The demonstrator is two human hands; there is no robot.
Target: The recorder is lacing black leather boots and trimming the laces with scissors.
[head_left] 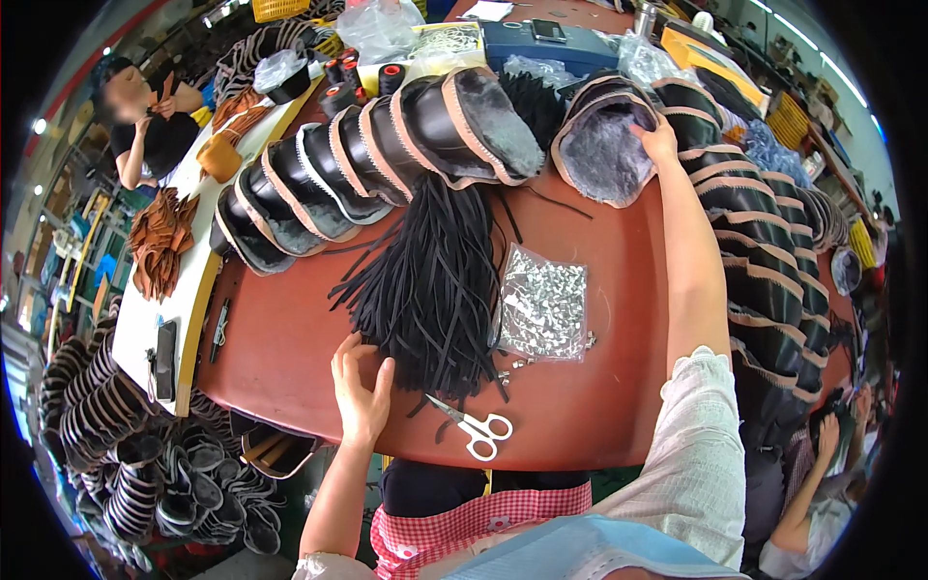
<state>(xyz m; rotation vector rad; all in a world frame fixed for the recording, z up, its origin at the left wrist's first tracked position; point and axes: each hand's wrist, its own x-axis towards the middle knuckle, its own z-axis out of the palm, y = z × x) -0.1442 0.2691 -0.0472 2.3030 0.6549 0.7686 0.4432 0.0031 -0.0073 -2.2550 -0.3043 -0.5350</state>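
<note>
My right hand [659,143] reaches to the far side of the table and grips the edge of a black, grey fur-lined shoe upper [601,155] with a beige rim. The fingers curl over its right side, partly inside the lining. My left hand [362,391] hovers at the near edge, empty, its fingers bent and apart. Just right of it lies a thick bundle of black laces [425,290]. A clear bag of small silvery metal fittings [544,304] rests beside the laces, with a few loose pieces near it. White-handled scissors [480,430] lie at the near edge.
A row of nested black uppers [377,159] crosses the far left of the red table [619,406]. More uppers [764,261] pile up on the right. Thread spools [391,77] and a blue box [541,43] stand behind. A co-worker [145,116] sits at the far left.
</note>
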